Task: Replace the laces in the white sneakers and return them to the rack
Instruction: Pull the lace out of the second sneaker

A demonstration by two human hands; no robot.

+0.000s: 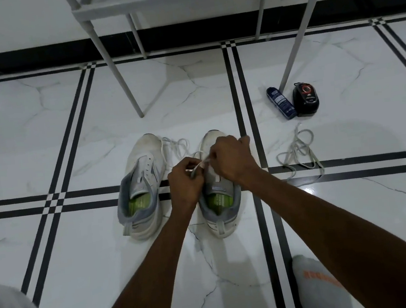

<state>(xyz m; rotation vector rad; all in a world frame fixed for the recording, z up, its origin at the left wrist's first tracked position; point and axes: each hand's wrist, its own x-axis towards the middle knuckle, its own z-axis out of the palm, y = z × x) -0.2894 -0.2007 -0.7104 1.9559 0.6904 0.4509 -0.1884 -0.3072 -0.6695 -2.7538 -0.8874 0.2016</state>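
Note:
Two white sneakers with grey collars and green insoles stand side by side on the floor, toes pointing away. The left sneaker (141, 185) has bare eyelets. Over the right sneaker (220, 202) both hands work a white lace (199, 165). My left hand (185, 183) pinches the lace near its tip. My right hand (232, 158) grips the same lace above the tongue and hides the eyelets. More white lace (177, 146) lies loose between the two toes. A greyish lace (299, 155) lies tangled on the floor to the right.
The white rack (124, 86) stands behind the sneakers on thin legs. A blue spray can (281, 103) and a black polish container (305, 98) sit by its right front leg. My knees, one in a sock-like grey cloth (318, 284), frame the bottom corners.

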